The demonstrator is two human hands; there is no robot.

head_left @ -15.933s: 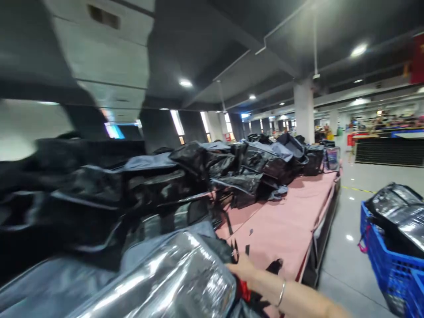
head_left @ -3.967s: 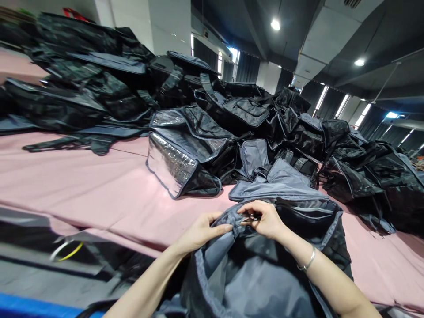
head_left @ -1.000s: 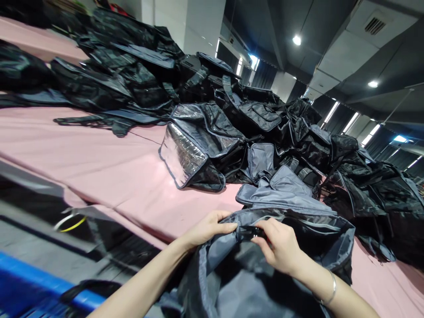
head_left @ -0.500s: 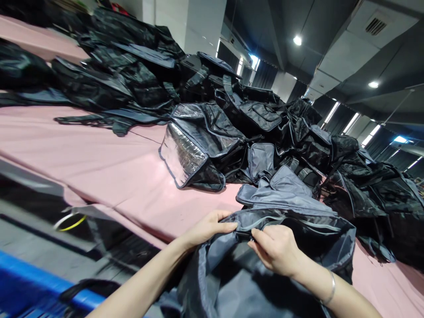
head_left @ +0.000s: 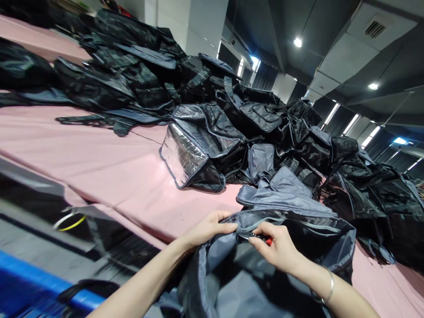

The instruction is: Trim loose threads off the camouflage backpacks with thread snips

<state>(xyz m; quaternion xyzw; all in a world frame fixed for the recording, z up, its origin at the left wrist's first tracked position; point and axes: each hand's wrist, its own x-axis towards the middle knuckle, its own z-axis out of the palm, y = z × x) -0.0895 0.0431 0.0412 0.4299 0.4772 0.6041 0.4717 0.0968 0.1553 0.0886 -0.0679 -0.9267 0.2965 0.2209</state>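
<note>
Left hand [head_left: 212, 229]: pinching seam edge of open bag [head_left: 281, 265], thumb on top.
Right hand [head_left: 276, 245]: closed around small tool [head_left: 265, 239] with red part, tip near seam.
Open bag: at near edge of pink-covered table [head_left: 132, 172], grey lining showing.
Silver-lined bag [head_left: 187, 152]: on table, beyond hands.
Bag pile [head_left: 258, 115]: farther back.
</note>
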